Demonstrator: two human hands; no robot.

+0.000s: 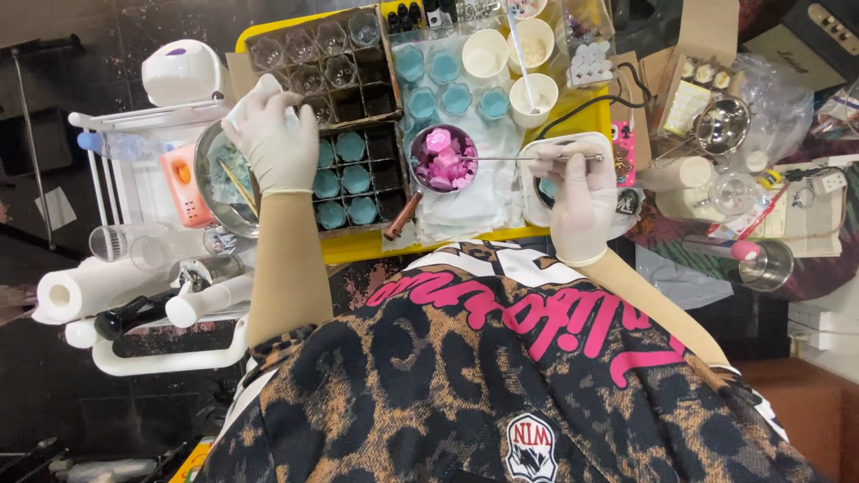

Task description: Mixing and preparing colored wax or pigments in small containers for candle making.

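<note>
The gloved right hand [580,192] pinches a thin metal rod [528,158] into the small metal pot of pink wax chunks [442,159], seemingly stirring, while the gloved left hand [273,134] clutches white tissue [259,94].

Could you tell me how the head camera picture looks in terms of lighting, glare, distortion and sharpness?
Head view: bright, even light on the yellow tray, with dark surroundings; small glare spots on the metal bowl by the left hand and on the strainer; wide-angle bending at the edges; the right hand, holding a thin metal tool over the pot of pink pieces, is reasonably sharp.
</note>
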